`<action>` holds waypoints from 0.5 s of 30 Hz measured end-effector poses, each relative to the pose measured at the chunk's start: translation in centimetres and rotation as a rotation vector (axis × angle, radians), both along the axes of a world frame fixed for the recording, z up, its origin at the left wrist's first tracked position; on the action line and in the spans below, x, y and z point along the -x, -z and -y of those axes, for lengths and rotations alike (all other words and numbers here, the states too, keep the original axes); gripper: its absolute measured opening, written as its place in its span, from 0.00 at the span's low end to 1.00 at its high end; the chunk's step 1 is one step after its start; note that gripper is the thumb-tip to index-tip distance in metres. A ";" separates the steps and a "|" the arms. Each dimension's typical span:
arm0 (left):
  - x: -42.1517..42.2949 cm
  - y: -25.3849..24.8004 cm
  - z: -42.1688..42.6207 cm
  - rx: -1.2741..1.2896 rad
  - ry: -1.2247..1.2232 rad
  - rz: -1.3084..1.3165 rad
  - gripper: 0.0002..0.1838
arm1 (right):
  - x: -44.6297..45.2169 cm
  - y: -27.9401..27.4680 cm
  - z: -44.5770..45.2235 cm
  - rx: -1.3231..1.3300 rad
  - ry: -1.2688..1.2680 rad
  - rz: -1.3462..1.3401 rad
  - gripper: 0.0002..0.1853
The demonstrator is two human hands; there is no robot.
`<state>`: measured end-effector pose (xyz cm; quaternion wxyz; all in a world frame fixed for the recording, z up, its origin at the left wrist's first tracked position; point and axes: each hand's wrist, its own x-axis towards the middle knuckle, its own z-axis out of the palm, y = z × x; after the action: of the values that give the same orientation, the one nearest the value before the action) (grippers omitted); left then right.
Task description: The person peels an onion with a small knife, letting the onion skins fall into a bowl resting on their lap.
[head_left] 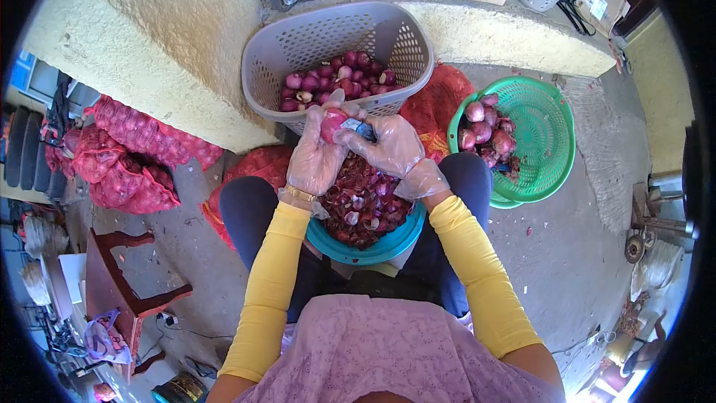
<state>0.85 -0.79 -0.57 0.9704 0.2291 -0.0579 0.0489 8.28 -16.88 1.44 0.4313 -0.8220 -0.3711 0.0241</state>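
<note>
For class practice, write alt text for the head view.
Gloved left hand holds a purple onion, gloved right hand a small dark tool, over a round blue plastic basin of peelings; grey plastic basket and green plastic colander hold onions.

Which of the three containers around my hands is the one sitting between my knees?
The blue basin, heaped with loose onion skins; the grey basket stands farther ahead, and the green basket sits off to your right.

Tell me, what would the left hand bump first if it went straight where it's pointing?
The left hand points toward the grey basket, so probably its near rim first; one view makes depth hard to judge.
</note>
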 end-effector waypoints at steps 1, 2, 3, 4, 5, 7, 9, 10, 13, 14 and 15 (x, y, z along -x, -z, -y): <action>0.1 0.0 0.1 -0.005 -0.009 -0.004 0.25 | 0.0 0.2 0.0 -0.036 -0.007 0.004 0.31; 0.1 -0.1 0.1 -0.010 -0.020 -0.007 0.25 | 0.0 0.4 -0.1 -0.072 -0.016 0.010 0.31; 0.0 -0.2 0.2 -0.011 -0.020 -0.002 0.25 | -0.2 0.7 -0.2 -0.074 -0.017 0.015 0.31; 0.1 -0.3 0.4 -0.024 -0.036 -0.014 0.25 | -0.2 1.1 -0.2 -0.057 -0.010 0.029 0.30; 0.1 -0.4 0.5 -0.037 -0.052 -0.025 0.26 | -0.3 1.4 -0.2 -0.041 -0.004 0.043 0.30; 0.2 -0.4 0.3 0.000 -0.033 -0.039 0.26 | 0.0 0.1 0.0 -0.004 -0.004 0.045 0.31; 0.2 -0.2 0.1 0.039 -0.012 -0.056 0.26 | 0.2 -0.7 0.2 0.036 -0.003 0.043 0.31; 0.2 0.0 0.0 0.068 0.001 -0.074 0.26 | 0.2 -0.8 0.3 0.081 -0.013 0.049 0.31; 0.4 0.1 -0.3 0.079 0.017 -0.084 0.27 | 0.1 -0.6 0.4 0.139 -0.035 0.110 0.32; 0.5 0.1 -0.4 0.062 0.020 -0.080 0.28 | 0.1 -0.5 0.5 0.153 -0.047 0.163 0.32; 0.5 0.0 -0.3 0.062 0.020 -0.081 0.28 | 0.2 -0.6 0.6 0.153 -0.047 0.162 0.32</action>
<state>0.35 -0.52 -0.58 0.9790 0.2003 -0.0193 0.0316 8.11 -17.45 2.04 0.3352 -0.8429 -0.4208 -0.0042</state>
